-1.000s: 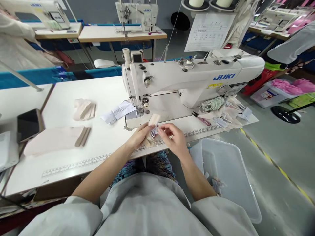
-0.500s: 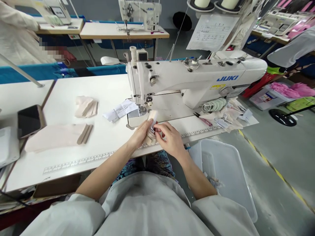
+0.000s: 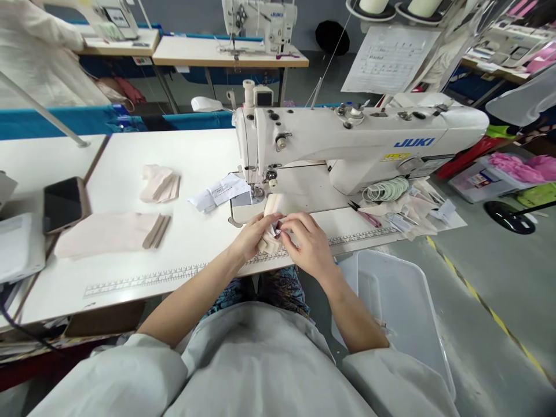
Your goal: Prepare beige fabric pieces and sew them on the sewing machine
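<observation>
Both hands meet at the front edge of the table, just before the sewing machine point(image 3: 347, 136). My left hand point(image 3: 254, 236) is closed around a small folded bundle of pale beige fabric point(image 3: 270, 246), whose top end sticks up past the fingers. My right hand point(image 3: 307, 240) pinches a small white label-like piece point(image 3: 275, 230) at the bundle's right side; its fingertips partly hide it. Left of the needle lies a strip of printed white labels point(image 3: 219, 194). Two stacks of beige fabric pieces, a small one point(image 3: 160, 184) and a longer one point(image 3: 108, 234), rest farther left.
Small pink-handled snips point(image 3: 367, 217), a coil of pale cord point(image 3: 386, 190) and fabric scraps point(image 3: 419, 211) lie on the right. A phone point(image 3: 65, 202) is at the far left. Below the table's right side stands a clear plastic bin point(image 3: 417, 278). Another person's sleeve point(image 3: 47, 29) shows upper left.
The view has shifted slightly, so the table appears farther right. My right fingers have moved a little on the white piece; the bundle stays in my left hand.
</observation>
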Tool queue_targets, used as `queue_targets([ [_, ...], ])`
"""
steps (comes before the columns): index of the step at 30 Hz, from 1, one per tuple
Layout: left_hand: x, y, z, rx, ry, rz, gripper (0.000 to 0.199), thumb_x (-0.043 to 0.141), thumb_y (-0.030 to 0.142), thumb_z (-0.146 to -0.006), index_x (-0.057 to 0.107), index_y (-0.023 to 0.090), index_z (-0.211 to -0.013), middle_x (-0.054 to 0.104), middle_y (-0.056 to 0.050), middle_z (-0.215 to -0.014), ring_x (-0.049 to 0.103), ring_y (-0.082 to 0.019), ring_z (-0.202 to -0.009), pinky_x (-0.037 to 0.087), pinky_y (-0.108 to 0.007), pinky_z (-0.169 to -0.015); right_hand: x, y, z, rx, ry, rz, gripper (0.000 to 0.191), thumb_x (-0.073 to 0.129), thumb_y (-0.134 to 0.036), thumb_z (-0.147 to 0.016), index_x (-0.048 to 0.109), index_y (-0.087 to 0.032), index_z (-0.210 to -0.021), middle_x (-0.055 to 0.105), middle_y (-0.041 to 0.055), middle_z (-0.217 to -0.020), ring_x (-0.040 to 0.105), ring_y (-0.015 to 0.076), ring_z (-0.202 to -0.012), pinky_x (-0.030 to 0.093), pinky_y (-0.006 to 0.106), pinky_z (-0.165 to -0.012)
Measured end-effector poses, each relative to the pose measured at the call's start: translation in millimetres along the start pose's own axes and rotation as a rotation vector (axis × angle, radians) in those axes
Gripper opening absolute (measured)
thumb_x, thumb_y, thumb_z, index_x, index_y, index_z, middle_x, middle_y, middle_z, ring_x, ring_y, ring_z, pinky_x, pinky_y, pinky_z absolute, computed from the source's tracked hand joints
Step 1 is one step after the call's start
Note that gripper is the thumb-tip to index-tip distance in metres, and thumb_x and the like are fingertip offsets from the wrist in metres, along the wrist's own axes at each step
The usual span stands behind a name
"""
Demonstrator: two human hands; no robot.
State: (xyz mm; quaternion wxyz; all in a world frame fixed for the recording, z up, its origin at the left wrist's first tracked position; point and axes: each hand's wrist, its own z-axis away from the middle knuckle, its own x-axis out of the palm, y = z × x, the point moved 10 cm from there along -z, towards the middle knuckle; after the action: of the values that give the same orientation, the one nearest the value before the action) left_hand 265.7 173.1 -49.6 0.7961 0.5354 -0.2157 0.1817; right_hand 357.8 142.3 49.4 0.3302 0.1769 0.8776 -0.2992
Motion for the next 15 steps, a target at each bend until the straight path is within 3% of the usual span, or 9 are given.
queue_targets([
  [3,-2.3,-3,-2,-0.029,0.014,0.052,0.032,0.078,0.039,-0.071,0.064,0.012,-0.082,0.064,-0.001,-0.067,0.059,-0.011,-0.057,0.045,-0.021,-0.054,-5,2,0,0.037,0.049,-0.114,0.011,0.047,-0.016,-0.093,0.054,-0.024,-0.091,0.062,0.0080,-0.099,0.061,0.0238,-0.097,0.052,0.039,-0.085],
  [7,-4.4,-6,-5,-0.042,0.024,0.105,0.030,0.074,0.041,-0.075,0.065,0.013,-0.082,0.065,-0.001,-0.069,0.061,-0.011,-0.058,0.048,-0.022,-0.057,-8,10,1,0.128,0.113,-0.223,0.008,0.049,-0.019,-0.094,0.052,-0.025,-0.090,0.064,0.0046,-0.094,0.063,0.0192,-0.082,0.052,0.033,-0.075],
  [12,-8.6,-5,-5,-0.029,0.035,0.140,0.025,0.074,0.036,-0.073,0.065,0.015,-0.082,0.066,-0.001,-0.068,0.062,-0.012,-0.059,0.049,-0.022,-0.058,-10,5,1,0.120,0.139,-0.101,0.007,0.048,-0.019,-0.095,0.053,-0.024,-0.095,0.063,0.0037,-0.087,0.060,0.0187,-0.074,0.049,0.032,-0.071],
  [15,-9.7,-4,-5,-0.023,0.036,0.148,0.025,0.071,0.037,-0.074,0.066,0.015,-0.084,0.066,-0.001,-0.068,0.062,-0.013,-0.060,0.048,-0.023,-0.057,-9,3,1,0.121,0.116,-0.054,0.020,0.043,-0.016,-0.094,0.057,-0.024,-0.106,0.063,0.0048,-0.089,0.060,0.0191,-0.072,0.048,0.032,-0.069],
])
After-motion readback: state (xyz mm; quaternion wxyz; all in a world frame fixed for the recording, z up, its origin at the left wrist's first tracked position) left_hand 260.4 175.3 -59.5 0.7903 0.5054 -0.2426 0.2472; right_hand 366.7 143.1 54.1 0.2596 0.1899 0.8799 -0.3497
